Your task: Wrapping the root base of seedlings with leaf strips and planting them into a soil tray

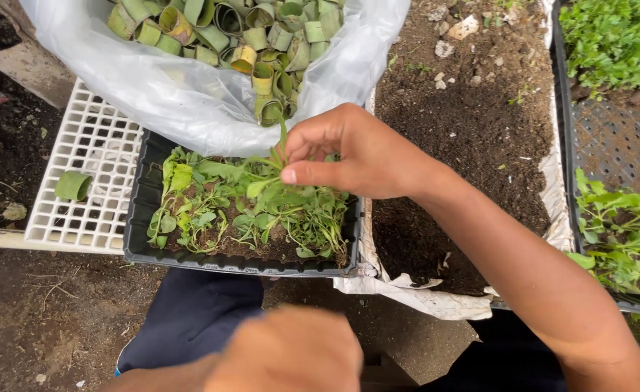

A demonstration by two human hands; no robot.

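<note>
- The right hand pinched a green seedling over the far edge of the black tray, its grip clenched on the stem.
- The left hand sat blurred at the bottom edge; I cannot tell its grip.
- The plastic bag of leaf rings was cut off at the top.

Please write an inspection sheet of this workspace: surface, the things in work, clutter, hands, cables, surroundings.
Surface: white plastic grid on bare soil.
Things in work: black tray of loose green seedlings.
Clutter: one leaf roll on the grid; clear bag full of leaf rolls.
Hands: right hand pinches a seedling stem; left hand blurred, low, contents unclear.
Cables: nothing seen.
Surroundings: soil bed; seedling trays at right.
</note>
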